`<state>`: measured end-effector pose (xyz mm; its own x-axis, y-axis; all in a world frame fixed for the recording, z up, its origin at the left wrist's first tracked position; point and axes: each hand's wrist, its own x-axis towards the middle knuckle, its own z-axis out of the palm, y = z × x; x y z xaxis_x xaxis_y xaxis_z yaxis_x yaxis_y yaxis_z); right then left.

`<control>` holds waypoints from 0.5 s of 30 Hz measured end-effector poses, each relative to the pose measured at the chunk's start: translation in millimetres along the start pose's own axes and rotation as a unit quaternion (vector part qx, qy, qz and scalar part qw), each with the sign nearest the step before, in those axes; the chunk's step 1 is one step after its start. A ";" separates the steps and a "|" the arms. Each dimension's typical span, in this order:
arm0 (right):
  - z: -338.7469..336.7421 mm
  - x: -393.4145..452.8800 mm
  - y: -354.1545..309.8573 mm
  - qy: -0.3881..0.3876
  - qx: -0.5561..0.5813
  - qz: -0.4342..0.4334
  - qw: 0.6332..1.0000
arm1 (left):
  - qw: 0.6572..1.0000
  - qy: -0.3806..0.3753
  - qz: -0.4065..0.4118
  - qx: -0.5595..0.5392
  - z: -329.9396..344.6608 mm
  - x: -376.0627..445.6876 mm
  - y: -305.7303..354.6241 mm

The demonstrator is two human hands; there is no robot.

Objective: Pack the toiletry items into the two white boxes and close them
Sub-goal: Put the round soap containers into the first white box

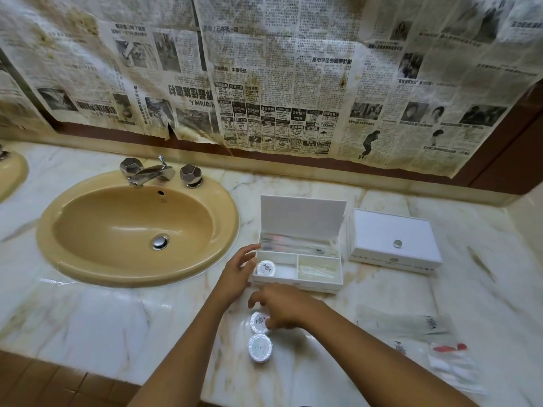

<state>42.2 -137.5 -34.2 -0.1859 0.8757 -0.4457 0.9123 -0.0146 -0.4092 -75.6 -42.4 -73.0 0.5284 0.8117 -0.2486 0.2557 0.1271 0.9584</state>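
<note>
- The left hand (235, 274) is at the left end of the open white box (296, 270). Its fingers are spread and touch the box wall, next to a round wrapped soap (266, 267) that sits in the front left part of the box.
- The right hand (282, 308) is over the worktop (117, 324), just in front of the box. Its fingers curl down onto a second round soap (258, 322). It looks like a pinch, but the hand hides part of the soap.
- A third round soap (260, 347) lies touching the second one, nearer the person.
- The step looks like filling the open box with soaps. Next, the right hand needs to lift its soap and put it beside the first one.
- The back part of the box holds long clear packets (296, 243). The front right part holds another clear packet (318, 268). The lid (302, 214) stands up.
- The other white box (393, 240) is shut, to the right.
- More clear packets (426, 339) still lie on the worktop, far right.
</note>
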 end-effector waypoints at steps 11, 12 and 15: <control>7.0 0.4 -0.2 -0.009 -0.035 -0.018 0.999 | 1.000 0.003 0.003 -0.008 0.5 0.0 0.3; 7.7 0.4 -0.1 -0.004 -0.038 -0.018 0.999 | 1.000 0.002 0.004 -0.010 0.3 0.0 -0.2; 8.6 0.0 -0.4 0.013 -0.040 -0.016 0.999 | 1.000 0.002 0.004 -0.007 0.2 -0.1 0.2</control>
<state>38.7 -141.6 -41.0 -0.2068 0.8877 -0.4113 0.9323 0.0513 -0.3580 -75.4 -42.6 -72.8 0.5278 0.8149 -0.2396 0.2397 0.1277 0.9624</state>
